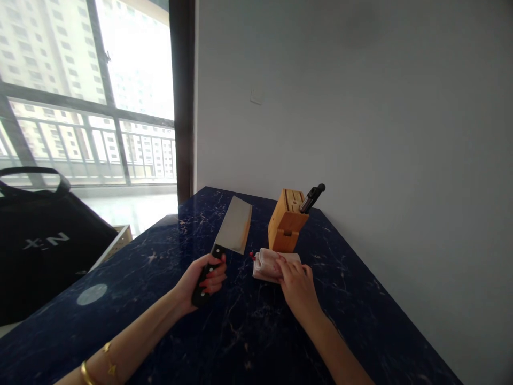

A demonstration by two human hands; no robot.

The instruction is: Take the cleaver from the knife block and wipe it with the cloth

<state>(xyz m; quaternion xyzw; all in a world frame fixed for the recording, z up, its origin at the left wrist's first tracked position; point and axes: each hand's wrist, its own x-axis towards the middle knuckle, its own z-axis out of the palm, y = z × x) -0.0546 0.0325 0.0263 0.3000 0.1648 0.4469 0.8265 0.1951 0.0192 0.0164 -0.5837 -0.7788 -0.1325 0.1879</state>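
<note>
My left hand is closed round the black handle of a cleaver. Its wide steel blade points away from me, raised above the dark blue marble counter. My right hand rests on a folded white cloth that lies on the counter, fingers curled over its near edge. Just behind the cloth stands a wooden knife block with one black-handled knife stuck in its top.
A black bag stands off the counter's left edge beside a pale box corner. A plain white wall runs along the right and back. A large window with railings fills the upper left.
</note>
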